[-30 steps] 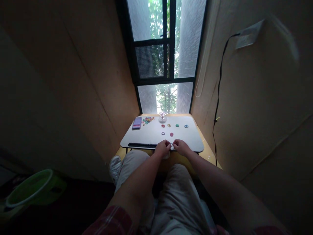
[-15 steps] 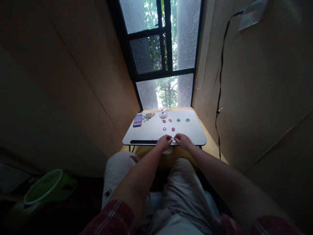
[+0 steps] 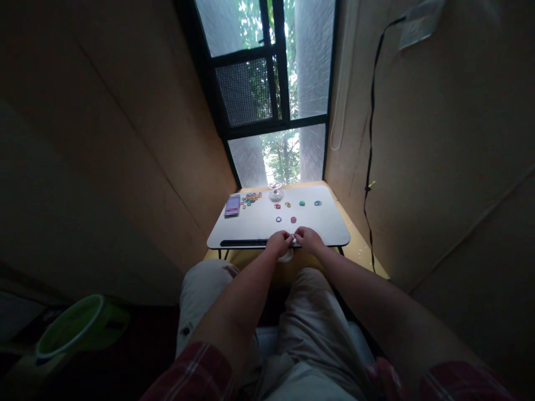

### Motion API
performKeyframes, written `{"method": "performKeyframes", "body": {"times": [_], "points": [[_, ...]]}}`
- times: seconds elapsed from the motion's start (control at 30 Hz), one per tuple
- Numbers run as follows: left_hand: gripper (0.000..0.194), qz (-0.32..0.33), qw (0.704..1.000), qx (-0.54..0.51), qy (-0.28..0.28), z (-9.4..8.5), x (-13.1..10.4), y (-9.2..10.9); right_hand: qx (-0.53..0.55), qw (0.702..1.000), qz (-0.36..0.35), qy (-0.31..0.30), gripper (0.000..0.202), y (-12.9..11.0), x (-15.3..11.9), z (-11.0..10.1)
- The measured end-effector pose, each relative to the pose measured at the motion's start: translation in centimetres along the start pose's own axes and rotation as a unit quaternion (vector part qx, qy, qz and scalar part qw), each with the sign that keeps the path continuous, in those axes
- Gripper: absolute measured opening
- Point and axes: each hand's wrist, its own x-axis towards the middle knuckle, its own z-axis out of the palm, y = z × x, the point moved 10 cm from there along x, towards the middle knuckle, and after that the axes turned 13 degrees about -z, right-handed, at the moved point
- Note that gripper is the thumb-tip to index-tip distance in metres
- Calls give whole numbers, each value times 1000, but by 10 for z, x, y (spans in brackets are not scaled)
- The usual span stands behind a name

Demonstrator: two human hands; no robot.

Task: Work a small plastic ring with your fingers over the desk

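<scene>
My left hand (image 3: 279, 243) and my right hand (image 3: 308, 240) meet over the front edge of a white folding table (image 3: 246, 228). The fingertips of both are pinched together around a small whitish thing (image 3: 294, 240), mostly covered by the fingers. Just beyond them lie a small pale purple ring (image 3: 278, 219) and a small pink bundle (image 3: 293, 220). Further back sits a row of small coloured bundles: red (image 3: 277, 206), yellow (image 3: 287, 205), green (image 3: 301, 203) and blue (image 3: 317, 203).
A loose pile of coloured rings (image 3: 252, 198) lies at the back left, beside a phone-like flat object (image 3: 232, 206). A clear footed container (image 3: 276, 194) stands at the back by the window. A dark slot (image 3: 242, 243) runs along the front edge. A green basket (image 3: 79, 326) is at lower left.
My hands have drawn closer together, and the small whitish thing between the fingertips is more covered. The whole view has shifted slightly.
</scene>
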Motion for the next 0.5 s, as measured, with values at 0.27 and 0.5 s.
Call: {"method": "performKeyframes", "body": {"times": [0.27, 0.5], "points": [[25, 9, 1000, 1, -21, 2, -2, 1, -29, 999, 21, 2, 11, 1, -5, 5], [23, 2, 999, 18, -31, 4, -1, 4, -25, 999, 28, 14, 11, 0, -10, 7]]}}
